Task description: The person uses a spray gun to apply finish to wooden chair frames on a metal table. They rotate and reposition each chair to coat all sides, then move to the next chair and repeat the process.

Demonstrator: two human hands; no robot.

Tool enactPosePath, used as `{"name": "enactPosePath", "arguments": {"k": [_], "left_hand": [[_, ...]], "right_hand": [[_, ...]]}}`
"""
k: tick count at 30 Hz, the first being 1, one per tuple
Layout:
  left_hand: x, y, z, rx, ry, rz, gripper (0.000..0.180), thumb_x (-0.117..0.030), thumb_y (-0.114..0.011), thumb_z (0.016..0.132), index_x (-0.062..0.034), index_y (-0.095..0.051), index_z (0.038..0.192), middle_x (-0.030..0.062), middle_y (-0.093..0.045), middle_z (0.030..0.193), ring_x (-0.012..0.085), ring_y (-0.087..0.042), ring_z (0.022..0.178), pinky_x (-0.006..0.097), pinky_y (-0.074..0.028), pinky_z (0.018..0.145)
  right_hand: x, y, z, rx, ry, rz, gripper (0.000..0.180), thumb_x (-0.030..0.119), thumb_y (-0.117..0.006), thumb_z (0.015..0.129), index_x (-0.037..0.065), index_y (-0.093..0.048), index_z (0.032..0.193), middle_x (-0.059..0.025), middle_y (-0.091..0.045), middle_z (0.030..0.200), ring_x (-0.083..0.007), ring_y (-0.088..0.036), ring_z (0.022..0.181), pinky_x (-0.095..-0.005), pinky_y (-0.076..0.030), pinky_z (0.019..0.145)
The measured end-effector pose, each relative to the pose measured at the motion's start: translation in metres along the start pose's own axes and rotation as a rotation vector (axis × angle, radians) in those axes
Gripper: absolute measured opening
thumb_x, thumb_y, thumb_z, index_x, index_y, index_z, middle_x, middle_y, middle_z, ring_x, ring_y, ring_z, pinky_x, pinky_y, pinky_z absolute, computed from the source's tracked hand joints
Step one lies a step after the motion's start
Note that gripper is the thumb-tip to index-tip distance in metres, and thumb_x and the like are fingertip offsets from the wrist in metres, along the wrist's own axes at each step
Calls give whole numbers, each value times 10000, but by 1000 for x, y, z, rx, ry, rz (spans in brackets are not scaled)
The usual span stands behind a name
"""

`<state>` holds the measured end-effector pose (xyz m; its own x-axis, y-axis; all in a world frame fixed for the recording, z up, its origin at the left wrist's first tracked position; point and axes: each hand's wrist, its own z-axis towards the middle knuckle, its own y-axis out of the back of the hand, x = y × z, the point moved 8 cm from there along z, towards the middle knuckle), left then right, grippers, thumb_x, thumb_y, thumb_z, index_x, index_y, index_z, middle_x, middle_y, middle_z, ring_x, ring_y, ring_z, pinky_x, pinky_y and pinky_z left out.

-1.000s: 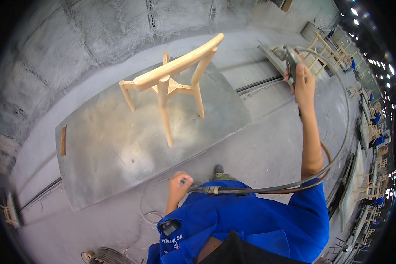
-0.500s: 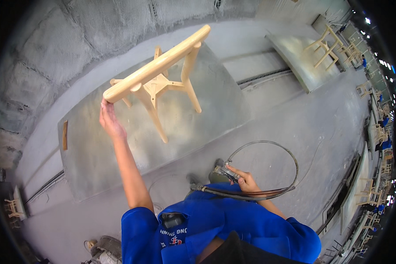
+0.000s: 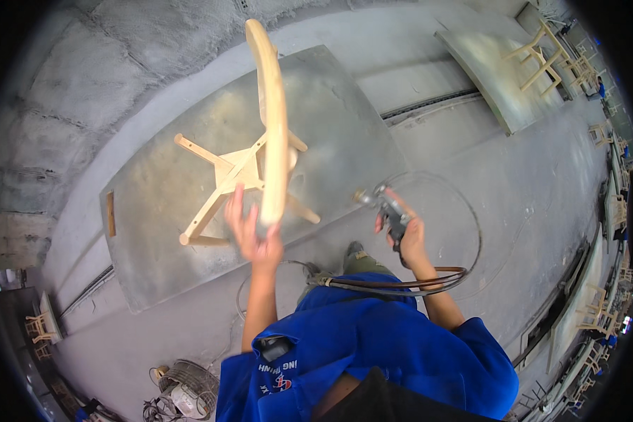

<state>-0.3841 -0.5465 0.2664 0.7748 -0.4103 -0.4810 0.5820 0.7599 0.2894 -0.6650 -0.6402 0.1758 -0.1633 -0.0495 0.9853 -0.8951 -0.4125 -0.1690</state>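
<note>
A pale wooden chair frame [image 3: 277,133] with a thick curved top rail stands on a large grey board. Its legs and crossed seat braces show left of the rail. My left hand [image 3: 254,235] is at the near end of that rail, fingers spread and pointing up toward the braces; its fingertips touch or nearly touch the wood. My right hand [image 3: 411,235] is wrapped round the grip of a spray gun [image 3: 392,214], right of the chair and apart from it. The gun's nozzle points left toward the chair and is blurred. A thin dark hose [image 3: 475,218] loops out from it.
The grey board [image 3: 155,274] carries a small brown wood strip [image 3: 110,214] at its left edge. Another board [image 3: 492,91] with a chair [image 3: 541,60] stands far right. A wire-caged fan-like object [image 3: 190,390] sits at lower left. More chairs line the right rim.
The chair frame has turned, its top rail swinging from slanted to nearly upright in view. My left hand has moved right and nearer; my right hand has raised the spray gun toward the chair.
</note>
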Motion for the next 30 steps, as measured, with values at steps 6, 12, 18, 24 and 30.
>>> {"name": "enactPosePath", "arguments": {"k": [6,12,18,24,30], "left_hand": [[50,-127,47,232,358,-62,972,-333,-808,817,-22,-270,1565,265,-318,1590,424,-327,1457,483,-256,1191],[42,-167,-141,1144,636,-150,792,-508,-613,962,52,-409,1484,282,-456,1496,379,-439,1407,422,-353,1156],[-4,-117,-286,930,953,-609,541,-489,-542,1006,-9,-628,1239,166,-677,1185,302,-625,1107,385,-444,1020],[-18,-86,-318,737,1250,-517,511,-495,-497,1034,-9,-600,912,44,-602,857,169,-539,845,323,-430,799],[-62,-54,-270,534,1280,-369,499,-491,-491,1041,-22,-622,933,28,-598,859,125,-516,845,299,-409,779]], "right_hand": [[115,45,51,-273,344,-112,1047,826,-356,906,-46,-430,1479,-120,-642,890,-139,-615,715,-202,-387,451],[128,47,37,-50,310,33,1081,858,-349,876,-44,-457,1462,-149,-652,891,-169,-631,705,-218,-397,448],[110,73,65,-37,142,415,1028,875,-222,881,49,-430,1458,-131,-617,812,-192,-609,657,-228,-382,414],[44,82,125,-74,-117,643,839,771,-169,973,83,-519,1302,-89,-594,752,-183,-618,643,-234,-352,389],[-99,104,123,-301,-485,342,777,749,-253,984,51,-594,978,-70,-608,680,-183,-616,553,-270,-348,387]]}}
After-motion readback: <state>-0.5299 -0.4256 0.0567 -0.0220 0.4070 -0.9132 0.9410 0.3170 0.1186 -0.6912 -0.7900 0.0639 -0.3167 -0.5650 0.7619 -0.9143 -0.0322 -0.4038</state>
